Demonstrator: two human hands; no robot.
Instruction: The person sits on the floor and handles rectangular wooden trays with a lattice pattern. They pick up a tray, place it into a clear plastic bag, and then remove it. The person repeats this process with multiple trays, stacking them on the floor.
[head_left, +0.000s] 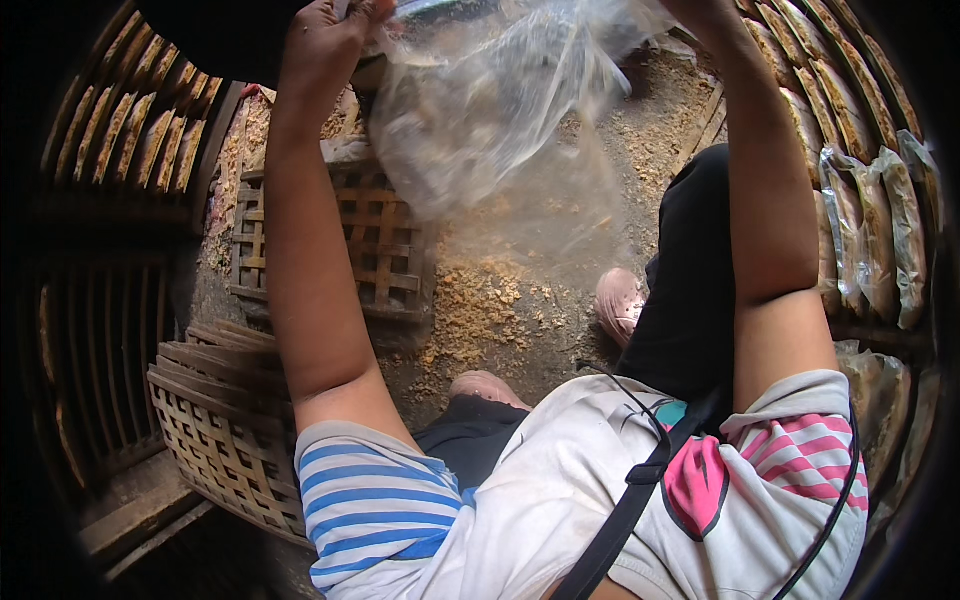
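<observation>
A clear plastic sheet (495, 112), blurred and crumpled, hangs between my raised arms over the floor. My left hand (330, 37) is at the top of the view, its fingers closed at the sheet's upper left edge. Only the lower part of my right hand (701, 15) shows at the top right; its fingers are cut off by the picture's rim. The sheet's upper right corner reaches close to that hand. Through the plastic, the floor and some blurred shapes show faintly.
Yellowish crumbs (480, 315) litter the dark floor between my pink clogs. A slatted woven tray (386, 247) lies left of them, near a stack of woven trays (225, 435). Racks hold flat slabs at left (127, 142) and plastic-wrapped slabs at right (870, 225).
</observation>
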